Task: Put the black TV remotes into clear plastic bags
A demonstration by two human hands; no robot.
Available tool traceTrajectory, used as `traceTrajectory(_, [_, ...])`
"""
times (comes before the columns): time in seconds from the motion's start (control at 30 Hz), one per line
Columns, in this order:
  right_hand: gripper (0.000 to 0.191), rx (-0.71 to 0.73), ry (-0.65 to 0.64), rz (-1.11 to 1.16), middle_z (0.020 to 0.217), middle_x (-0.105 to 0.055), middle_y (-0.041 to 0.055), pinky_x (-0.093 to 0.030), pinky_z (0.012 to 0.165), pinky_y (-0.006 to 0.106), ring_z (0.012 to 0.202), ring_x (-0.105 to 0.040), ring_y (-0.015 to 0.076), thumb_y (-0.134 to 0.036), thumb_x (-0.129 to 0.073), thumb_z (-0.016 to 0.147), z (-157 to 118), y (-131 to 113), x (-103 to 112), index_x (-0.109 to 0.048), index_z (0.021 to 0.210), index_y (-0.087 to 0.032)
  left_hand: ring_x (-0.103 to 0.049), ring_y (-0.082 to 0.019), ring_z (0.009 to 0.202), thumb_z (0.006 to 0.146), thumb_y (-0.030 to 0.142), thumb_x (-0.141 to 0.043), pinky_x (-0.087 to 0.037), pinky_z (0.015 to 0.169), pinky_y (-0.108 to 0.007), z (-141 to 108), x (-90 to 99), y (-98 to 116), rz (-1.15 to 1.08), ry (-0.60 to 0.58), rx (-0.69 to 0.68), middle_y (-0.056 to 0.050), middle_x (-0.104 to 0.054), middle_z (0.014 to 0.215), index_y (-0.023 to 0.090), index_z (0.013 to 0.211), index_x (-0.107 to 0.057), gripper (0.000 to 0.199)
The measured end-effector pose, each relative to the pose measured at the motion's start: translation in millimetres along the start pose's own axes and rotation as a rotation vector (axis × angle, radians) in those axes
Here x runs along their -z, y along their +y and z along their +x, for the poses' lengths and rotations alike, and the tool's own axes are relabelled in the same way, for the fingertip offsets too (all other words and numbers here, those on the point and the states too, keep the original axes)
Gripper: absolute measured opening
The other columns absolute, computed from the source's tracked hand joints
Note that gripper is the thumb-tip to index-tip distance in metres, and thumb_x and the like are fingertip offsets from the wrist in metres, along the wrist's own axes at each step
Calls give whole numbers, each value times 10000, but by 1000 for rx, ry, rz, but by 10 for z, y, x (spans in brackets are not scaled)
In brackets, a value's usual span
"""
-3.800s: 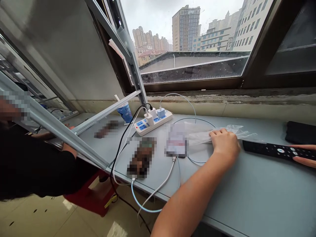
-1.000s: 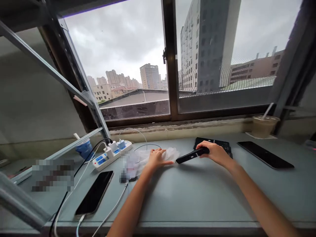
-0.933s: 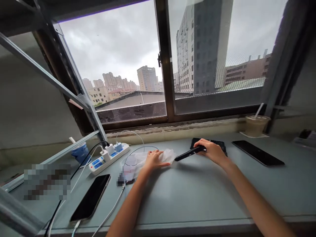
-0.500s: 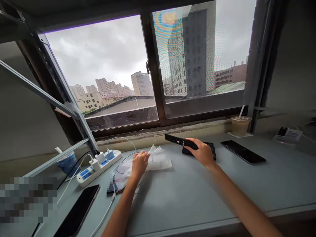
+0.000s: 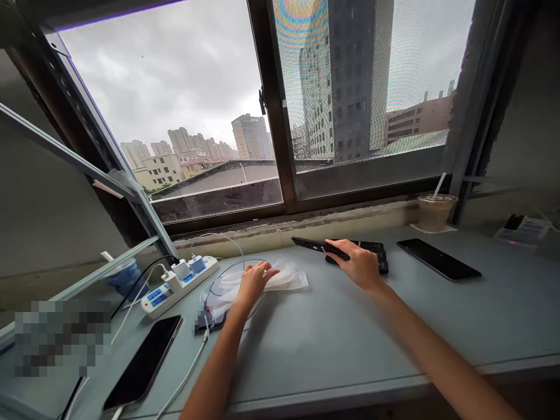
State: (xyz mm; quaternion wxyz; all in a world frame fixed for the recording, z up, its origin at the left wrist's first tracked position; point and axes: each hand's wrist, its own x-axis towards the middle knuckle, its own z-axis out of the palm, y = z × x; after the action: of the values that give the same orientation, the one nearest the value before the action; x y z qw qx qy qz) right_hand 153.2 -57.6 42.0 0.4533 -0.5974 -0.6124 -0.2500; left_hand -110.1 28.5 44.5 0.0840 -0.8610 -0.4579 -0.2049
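My right hand (image 5: 361, 269) grips a black remote control (image 5: 308, 244), tilted above the desk with its far end toward the window. Just behind that hand lie dark remote-like objects (image 5: 380, 256), partly covered by my fingers. My left hand (image 5: 255, 284) is over a clear plastic bag (image 5: 286, 279) lying crumpled on the desk, with thumb and fingers apart. Whether its fingertips touch the bag is hard to see. Partly under the bag is a dark phone (image 5: 219, 322), with a white cable (image 5: 192, 364) passing over it.
On the left stand a power strip (image 5: 181, 286) with plugs, a blue cup (image 5: 126, 280) and a black phone (image 5: 144, 361). To the right, another phone (image 5: 437, 259) lies near a drink cup (image 5: 435, 211) with a straw. A metal rack (image 5: 144, 210) rises at the left by the window.
My left hand has let go of the bag's raised edge, and the bag has dropped flatter. The remote in my right hand has tipped, so its buttons show less. The view has shifted slightly.
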Motion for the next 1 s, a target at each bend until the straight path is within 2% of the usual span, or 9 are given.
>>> traceTrajectory(0.1, [272,-14,7,2,974,-683,-44,-383,463,195,672,-645,110,-404,-495,837,7,-3,9,-628,1058,-320,-605,-174,845,902,292,-378,-344,870,-349,19,50,22,1,51,5,-28,-658,961,224,822,-638,280])
traceTrajectory(0.17, [270,-23,5,5,975,-683,-44,-385,469,195,686,-646,113,-399,-492,839,11,-4,16,-628,1059,-321,-585,-168,939,886,318,-416,-313,925,-346,16,40,57,-29,64,-33,-24,-628,1074,258,908,-646,238])
traceTrajectory(0.2, [271,-28,0,6,975,-683,-42,-384,466,197,685,-646,115,-401,-490,839,13,-4,19,-628,1059,-322,-570,-171,985,858,358,-465,-303,945,-346,8,18,79,-59,46,-68,-26,-607,1124,273,980,-634,225])
traceTrajectory(0.3, [284,-32,-24,3,977,-682,-34,-387,466,205,689,-647,128,-416,-488,834,10,-4,16,-628,1062,-324,-524,-213,1078,714,484,-614,-296,971,-374,-29,-97,135,-155,-105,-158,-61,-555,1213,266,1181,-538,521])
traceTrajectory(0.33, [285,-31,-27,2,976,-683,-33,-392,471,206,697,-648,132,-417,-489,832,6,-3,12,-629,1063,-326,-527,-219,1073,704,489,-621,-307,963,-377,-39,-140,144,-167,-159,-157,-64,-558,1208,262,1190,-533,544])
traceTrajectory(0.47, [282,-12,-31,3,976,-682,-33,-405,479,205,712,-649,137,-406,-495,829,-9,-6,-12,-629,1067,-335,-584,-181,955,837,360,-489,-363,882,-335,-35,-251,103,-152,-210,-104,-27,-622,1093,274,941,-665,222])
traceTrajectory(0.63, [269,7,-46,13,967,-683,-47,-402,466,207,673,-647,128,-405,-499,829,-21,-24,-20,-636,1051,-341,-605,-186,874,861,239,-445,-377,816,-349,-9,-215,13,-97,-128,-2,-44,-646,1021,225,730,-677,267])
traceTrajectory(0.83, [249,-1,-31,47,936,-690,-52,-456,535,222,718,-656,145,-400,-536,808,-34,-31,-44,-646,1017,-320,-586,-189,871,910,287,-344,-308,910,-393,-12,9,76,-25,73,68,-52,-649,950,216,836,-651,323])
traceTrajectory(1.0, [246,59,-17,114,958,-686,-49,-492,579,226,762,-662,143,-378,-505,833,-45,-50,-59,-635,1034,-319,-571,-163,870,921,227,-302,-325,898,-344,2,139,130,-25,277,76,-38,-639,950,223,909,-608,306])
